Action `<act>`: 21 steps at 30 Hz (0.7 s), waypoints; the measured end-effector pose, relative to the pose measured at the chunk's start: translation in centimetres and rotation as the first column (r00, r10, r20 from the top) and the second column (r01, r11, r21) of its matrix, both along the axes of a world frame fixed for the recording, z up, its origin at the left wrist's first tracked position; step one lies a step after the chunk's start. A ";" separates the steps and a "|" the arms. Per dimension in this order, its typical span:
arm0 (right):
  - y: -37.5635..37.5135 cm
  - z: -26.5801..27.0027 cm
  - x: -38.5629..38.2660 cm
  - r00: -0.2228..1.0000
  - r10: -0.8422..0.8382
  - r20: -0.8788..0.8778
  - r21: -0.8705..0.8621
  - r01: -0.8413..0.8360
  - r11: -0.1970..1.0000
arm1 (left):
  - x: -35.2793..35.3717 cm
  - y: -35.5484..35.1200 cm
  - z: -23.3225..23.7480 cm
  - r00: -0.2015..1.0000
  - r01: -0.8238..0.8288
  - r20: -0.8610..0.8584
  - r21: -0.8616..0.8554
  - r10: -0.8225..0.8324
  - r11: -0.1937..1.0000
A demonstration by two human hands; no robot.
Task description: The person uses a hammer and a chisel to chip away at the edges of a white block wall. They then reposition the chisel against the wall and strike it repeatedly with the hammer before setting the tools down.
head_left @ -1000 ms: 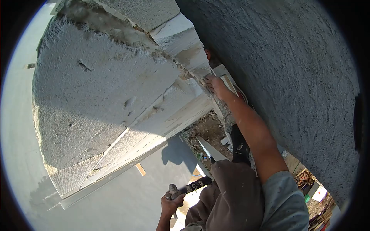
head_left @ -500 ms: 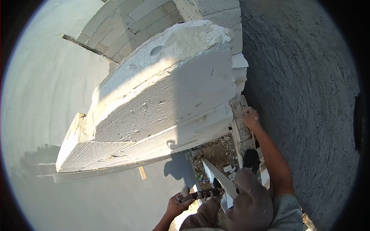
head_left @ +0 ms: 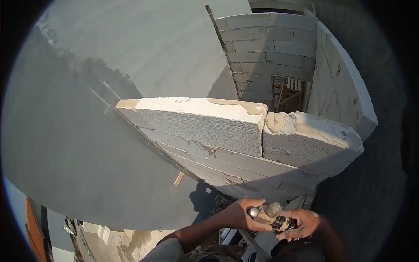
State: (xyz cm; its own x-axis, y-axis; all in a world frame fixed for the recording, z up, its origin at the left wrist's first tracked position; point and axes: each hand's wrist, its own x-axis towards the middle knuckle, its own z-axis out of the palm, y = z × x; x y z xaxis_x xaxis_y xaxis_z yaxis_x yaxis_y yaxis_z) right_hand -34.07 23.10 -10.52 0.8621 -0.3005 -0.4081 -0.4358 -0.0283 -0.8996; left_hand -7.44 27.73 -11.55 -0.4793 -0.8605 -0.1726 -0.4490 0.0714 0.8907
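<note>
My left hand (head_left: 245,215) is closed around the head end of a hammer (head_left: 273,210). A shiny round metal face shows by the thumb, with a rough, pale rounded end beside it. My right hand (head_left: 304,223) grips the black-wrapped handle, its fingers curled round it. Both hands are low in the view, close to my body and just in front of a white block wall (head_left: 209,126). Along the wall's top lie pale blocks, with beige mortar smeared over the joint between two of them. Part of the handle is hidden by my fingers.
Farther off stands another block wall (head_left: 257,46) with an opening (head_left: 288,94) showing wooden pallets. A side wall (head_left: 342,74) runs along the right. Far below on the grey floor (head_left: 87,166) lies a short wooden piece (head_left: 179,178). Boards and rubble are below my hands.
My right hand has come away from the narrow ledge by the wall and now holds the hammer with my left. The view has swung, showing the wall's top and the far walls.
</note>
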 end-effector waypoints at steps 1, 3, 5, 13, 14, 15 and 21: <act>0.3 2.1 0.4 1.000 -0.022 -0.019 0.130 0.024 0.991 | 0.3 -0.2 1.4 1.000 0.029 0.010 -0.061 -0.028 0.998; 1.9 5.4 1.3 0.975 -0.207 0.087 -0.048 0.211 0.976 | 1.7 -0.3 3.8 0.992 -0.003 -0.122 -0.214 -0.024 0.977; 2.1 7.3 2.0 0.951 -0.254 0.176 -0.290 0.297 0.910 | 3.3 0.1 3.7 0.959 -0.183 -0.274 -0.402 0.072 0.897; -6.8 14.5 8.0 0.923 -0.139 0.359 -0.910 0.379 0.167 | 7.7 7.0 -3.7 0.786 -0.571 -0.198 0.133 0.586 0.810; -8.0 15.2 9.5 0.939 -0.217 0.268 -0.943 0.302 0.143 | 7.5 7.8 -3.5 0.792 -0.565 -0.165 0.169 0.588 0.808; -9.9 15.5 11.0 0.955 -0.213 0.207 -0.969 0.230 0.088 | 7.3 8.6 -3.4 0.795 -0.563 -0.133 0.204 0.592 0.801; -16.8 12.2 14.8 0.977 -0.195 0.084 -0.996 0.085 -0.006 | 9.6 11.5 -4.1 0.765 -0.620 -0.090 0.166 0.638 0.767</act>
State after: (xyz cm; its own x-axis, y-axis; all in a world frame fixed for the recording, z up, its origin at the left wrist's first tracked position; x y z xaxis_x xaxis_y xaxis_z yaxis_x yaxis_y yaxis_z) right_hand -19.32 6.33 1.65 0.7373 -0.5670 0.3674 -0.6037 -0.7970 -0.0185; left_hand 2.18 39.25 -15.62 0.1366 -0.9532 -0.2696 -0.2316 -0.2953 0.9269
